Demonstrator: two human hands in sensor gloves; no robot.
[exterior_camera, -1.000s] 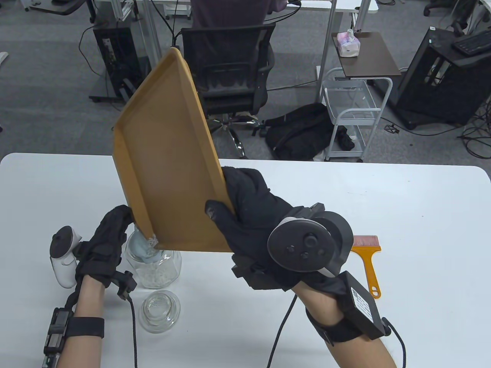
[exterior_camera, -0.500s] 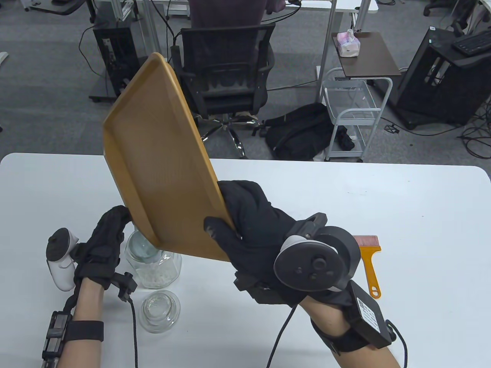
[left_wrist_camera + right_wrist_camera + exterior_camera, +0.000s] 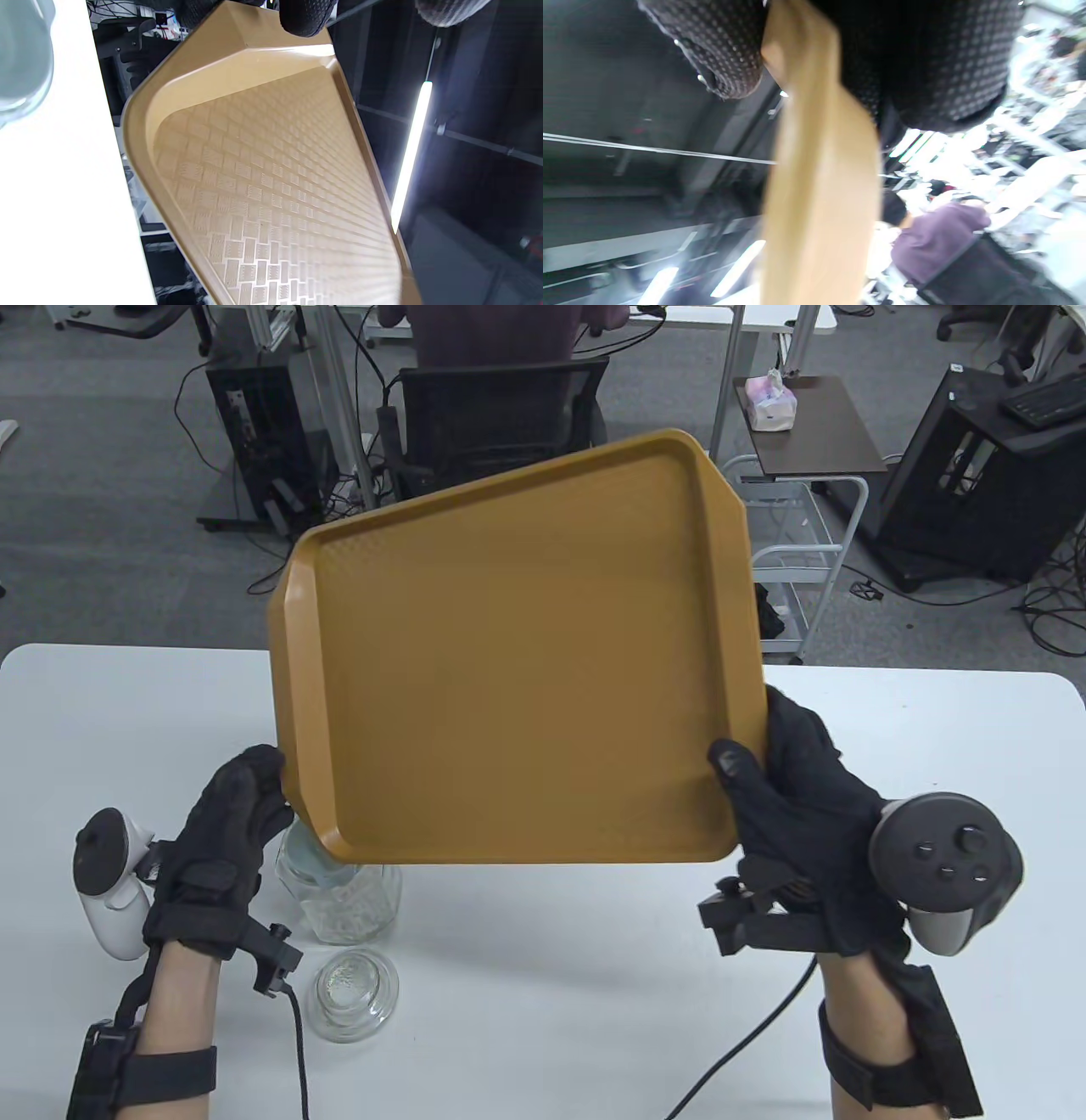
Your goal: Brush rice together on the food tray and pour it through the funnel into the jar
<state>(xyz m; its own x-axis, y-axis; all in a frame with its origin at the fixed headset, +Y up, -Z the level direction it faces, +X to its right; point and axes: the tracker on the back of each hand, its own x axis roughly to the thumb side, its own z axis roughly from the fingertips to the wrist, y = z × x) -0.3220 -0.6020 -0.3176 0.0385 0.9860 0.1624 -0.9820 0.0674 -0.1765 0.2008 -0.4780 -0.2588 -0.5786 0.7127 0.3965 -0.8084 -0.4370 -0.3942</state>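
Right hand point(image 3: 806, 814) pinches the empty brown plastic food tray point(image 3: 517, 661); left hand point(image 3: 233, 831) curls on its corner; lower it flat, clear of the rice-filled glass jar point(image 3: 339, 891)

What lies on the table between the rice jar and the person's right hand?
Only bare white table, under the lifted tray, between jar and right hand; table view.

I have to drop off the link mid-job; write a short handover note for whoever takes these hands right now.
Right hand pinches the food tray at its near right corner, holding it above the table. Left hand touches the tray's near left corner, over the jar.
Done: no rice shows on the tray; white rice sits in the jar, the funnel in its mouth.
Left: set the tray down, remove the funnel. The lid stands in front of the jar; the brush is out of sight.
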